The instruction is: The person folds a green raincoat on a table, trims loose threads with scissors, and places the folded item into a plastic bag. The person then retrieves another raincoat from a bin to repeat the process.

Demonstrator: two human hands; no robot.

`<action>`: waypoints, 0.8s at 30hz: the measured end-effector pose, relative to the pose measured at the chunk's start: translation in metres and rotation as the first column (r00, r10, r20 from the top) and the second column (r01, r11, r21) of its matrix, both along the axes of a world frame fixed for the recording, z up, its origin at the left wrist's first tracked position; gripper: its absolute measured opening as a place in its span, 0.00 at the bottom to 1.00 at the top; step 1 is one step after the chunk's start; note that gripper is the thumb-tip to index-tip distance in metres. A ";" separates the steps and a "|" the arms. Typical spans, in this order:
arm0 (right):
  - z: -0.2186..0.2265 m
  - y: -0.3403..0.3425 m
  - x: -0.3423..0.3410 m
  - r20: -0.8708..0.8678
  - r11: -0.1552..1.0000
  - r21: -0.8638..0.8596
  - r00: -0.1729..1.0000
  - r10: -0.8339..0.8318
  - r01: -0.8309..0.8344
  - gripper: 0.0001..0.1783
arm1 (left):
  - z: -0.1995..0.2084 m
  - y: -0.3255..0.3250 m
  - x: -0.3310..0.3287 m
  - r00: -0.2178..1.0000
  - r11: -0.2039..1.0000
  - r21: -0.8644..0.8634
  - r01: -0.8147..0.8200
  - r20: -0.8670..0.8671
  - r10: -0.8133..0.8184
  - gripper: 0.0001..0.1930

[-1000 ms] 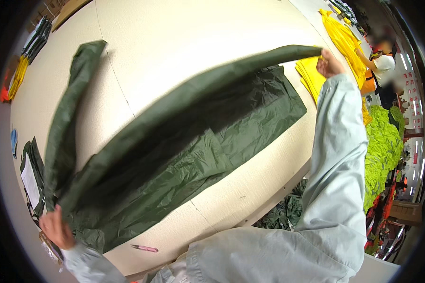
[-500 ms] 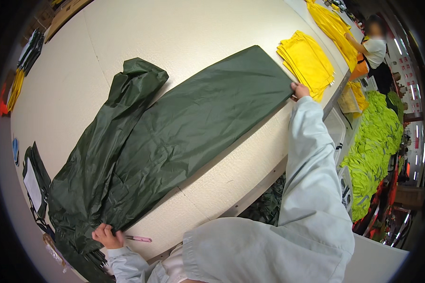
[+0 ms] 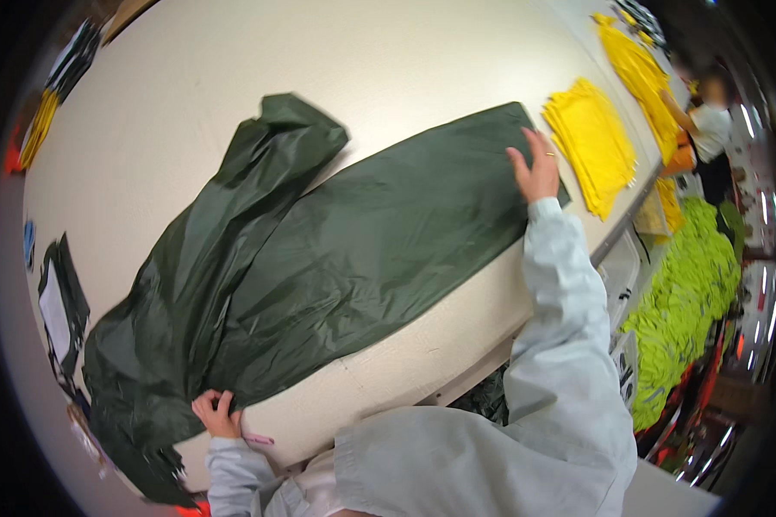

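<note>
Dark green trousers (image 3: 388, 215) of shiny thin fabric lie across the table, one leg flat and the other bunched on the left. Beside the waist end at the near edge, my left hand (image 3: 219, 415) is closed with curled fingers on the fabric. Over the hem end of the flat leg, my right hand (image 3: 539, 168) is open, thumb and fingers spread, holding nothing. A small pink tool (image 3: 259, 439), like thread snips, lies next to my left hand and is partly hidden.
Beside the hem lies a stack of yellow fabric pieces (image 3: 591, 146). At the far right a person (image 3: 711, 129) handles yellow cloth (image 3: 638, 77). Lime-green garments (image 3: 685, 302) are heaped beyond the pale table's (image 3: 440, 345) right edge. Dark green pieces with a white sheet (image 3: 56, 314) lie at left.
My right hand has let go of the hem corner and opened over the leg's end. My left hand stays at the waist end. The whole view has shifted slightly.
</note>
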State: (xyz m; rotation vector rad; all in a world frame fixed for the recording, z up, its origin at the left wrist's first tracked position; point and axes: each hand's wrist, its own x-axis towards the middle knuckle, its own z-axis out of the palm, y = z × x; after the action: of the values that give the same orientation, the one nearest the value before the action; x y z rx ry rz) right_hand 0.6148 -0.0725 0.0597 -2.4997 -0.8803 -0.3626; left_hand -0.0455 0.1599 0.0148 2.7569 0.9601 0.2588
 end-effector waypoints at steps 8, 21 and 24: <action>-0.040 0.100 -0.131 -0.156 0.717 -0.482 0.855 0.494 -0.503 0.34 | 0.001 0.005 0.014 1.000 0.999 0.035 -0.001 0.024 0.000 0.20; 0.015 0.161 -0.194 -0.196 0.755 0.025 0.737 0.646 -0.655 0.30 | -0.005 -0.001 -0.005 0.992 0.995 -0.075 -0.060 0.106 0.068 0.29; 0.008 0.231 -0.133 0.044 0.875 0.193 0.895 0.443 -0.443 0.41 | 0.003 0.004 -0.002 0.996 0.996 -0.073 -0.044 0.075 0.049 0.28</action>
State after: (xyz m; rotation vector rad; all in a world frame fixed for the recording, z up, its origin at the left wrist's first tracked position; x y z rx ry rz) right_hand 0.4816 0.1581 0.0676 -2.0365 -1.3109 -0.2755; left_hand -0.0477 0.1635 0.0175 2.6426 0.9948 0.3290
